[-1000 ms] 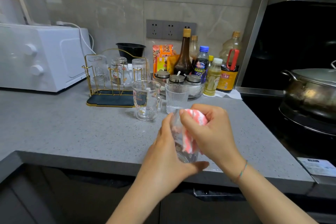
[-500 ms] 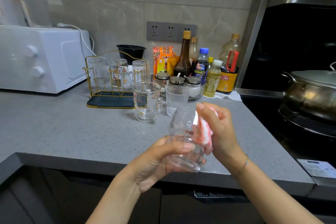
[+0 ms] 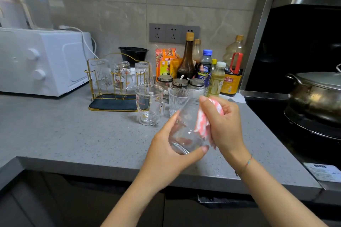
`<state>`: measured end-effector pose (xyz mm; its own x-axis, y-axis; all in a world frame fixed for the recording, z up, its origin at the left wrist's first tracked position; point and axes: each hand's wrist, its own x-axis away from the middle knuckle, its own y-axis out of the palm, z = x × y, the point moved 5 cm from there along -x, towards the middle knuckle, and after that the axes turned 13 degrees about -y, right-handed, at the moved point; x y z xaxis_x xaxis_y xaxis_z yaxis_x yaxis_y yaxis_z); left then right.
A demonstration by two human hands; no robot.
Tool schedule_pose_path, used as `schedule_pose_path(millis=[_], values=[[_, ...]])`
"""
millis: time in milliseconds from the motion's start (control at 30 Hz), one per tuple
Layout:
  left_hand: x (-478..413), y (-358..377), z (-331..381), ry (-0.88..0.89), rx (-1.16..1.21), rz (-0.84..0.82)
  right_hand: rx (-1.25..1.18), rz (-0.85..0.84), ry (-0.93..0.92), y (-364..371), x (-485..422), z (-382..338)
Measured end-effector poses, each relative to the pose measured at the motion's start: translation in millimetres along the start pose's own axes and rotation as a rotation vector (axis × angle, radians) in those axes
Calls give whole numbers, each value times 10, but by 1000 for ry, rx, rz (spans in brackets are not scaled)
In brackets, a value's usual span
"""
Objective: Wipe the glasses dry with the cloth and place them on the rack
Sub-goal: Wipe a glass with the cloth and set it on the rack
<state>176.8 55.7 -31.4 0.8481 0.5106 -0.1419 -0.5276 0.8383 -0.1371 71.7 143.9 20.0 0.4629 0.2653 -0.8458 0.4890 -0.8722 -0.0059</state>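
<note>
– So, what differs from half a second ago?

– Mostly the left hand (image 3: 166, 145). Earlier it lay palm-up under the glass (image 3: 185, 131) with the thumb across the near side. Now it has rolled: the fingers wrap the far left side and the thumb hooks across the thick base end. The glass sits about where it was, over the front edge of the bench (image 3: 55, 134), tilted with its mouth pointing up and away.

– And the right hand (image 3: 224, 127)?

– It looks much as it did. Its fingers curl around the pink-and-white cloth (image 3: 202, 125), bunching it in the palm and pressing it on the glass's right side. The index finger reaches up beside the mouth. I cannot tell whether any cloth goes inside.

– Neither hand is spread wide, then?

– No, both are closed around what they hold.

– How many glasses do you count?

– Six. One is in the hands. Three upturned glasses (image 3: 122, 75) hang on the gold rack (image 3: 110, 96), which stands toward the back of the bench, just beside the white microwave (image 3: 42, 61) at the back-left. Two stand upright mid-bench, just in front of the rack's right end: a handled mug (image 3: 149, 105) and a ribbed tumbler (image 3: 178, 99), close together.

– Anything else?

– One cloth, one rack, three lidded jars (image 3: 180, 82) behind the tumbler, and one pot (image 3: 317, 94) past the bench's right edge.
</note>
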Motion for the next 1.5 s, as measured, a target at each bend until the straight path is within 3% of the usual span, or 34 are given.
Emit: schedule_pose_path(millis=[200, 300, 367, 467, 567, 667, 733, 833, 1033, 1133, 1267, 1500], values=[[86, 134, 8, -364, 823, -604, -160, 19, -28, 45, 20, -179], [114, 155, 33, -432, 888, -721, -169, 52, 21, 40, 9, -162], [77, 137, 0, -414, 719, -636, -170, 91, 87, 22, -14, -121], [13, 17, -14, -313, 344, -314, -131, 108, 97, -19, -69, -72], [42, -90, 134, -42, -146, 23, -45, 105, 65, -33, -129, -78], [81, -49, 195, 164, -424, 157, -3, 85, 61, -8, -153, -48], [90, -65, 183, 200, -393, 176, 3, 63, 55, 16, -132, -52], [92, -128, 170, 130, -158, 149, -39, 59, 37, 22, -98, -85], [45, -4, 79, -217, 612, -298, -221, 59, -1, 73, -101, -217], [98, 73, 111, -281, 778, -504, -215, 45, -25, 87, -94, -260], [58, 81, 145, -246, 569, -414, -189, 128, 68, 30, -137, -179], [136, -52, 230, 156, -193, 124, -107, 173, 153, 3, -222, -82]])
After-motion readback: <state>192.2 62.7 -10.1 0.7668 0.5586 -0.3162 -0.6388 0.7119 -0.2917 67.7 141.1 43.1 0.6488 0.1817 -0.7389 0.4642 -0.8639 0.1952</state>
